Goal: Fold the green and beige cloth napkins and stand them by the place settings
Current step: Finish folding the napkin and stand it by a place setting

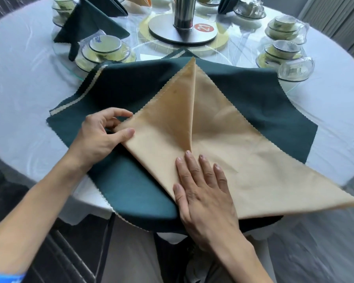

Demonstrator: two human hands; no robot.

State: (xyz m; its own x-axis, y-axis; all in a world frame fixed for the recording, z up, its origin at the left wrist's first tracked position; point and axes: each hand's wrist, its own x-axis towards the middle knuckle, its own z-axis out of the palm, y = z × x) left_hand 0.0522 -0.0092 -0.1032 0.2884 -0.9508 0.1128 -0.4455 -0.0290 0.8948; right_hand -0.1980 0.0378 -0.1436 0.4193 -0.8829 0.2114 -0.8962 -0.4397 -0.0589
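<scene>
Crockery sets wrapped in clear film sit around the bench: stacked cup-in-bowl set far left of centre, two more wrapped sets on the right, each a small cup nested in bowls on a plate, with a glass cup beside. Folded green napkin stands far left by a setting. Left hand pinches the left corner of the beige napkin, thumb on top, fingers curled under. Beige napkin lies part-folded, left flap turned in to a centre crease, on a flat stack of green napkins at the near bench edge. Right hand flat, fingers spread, pressing the beige cloth near the crease base. Bench: round, white cloth, glass turntable with metal post and number tag 21. Grey curtain top right.
</scene>
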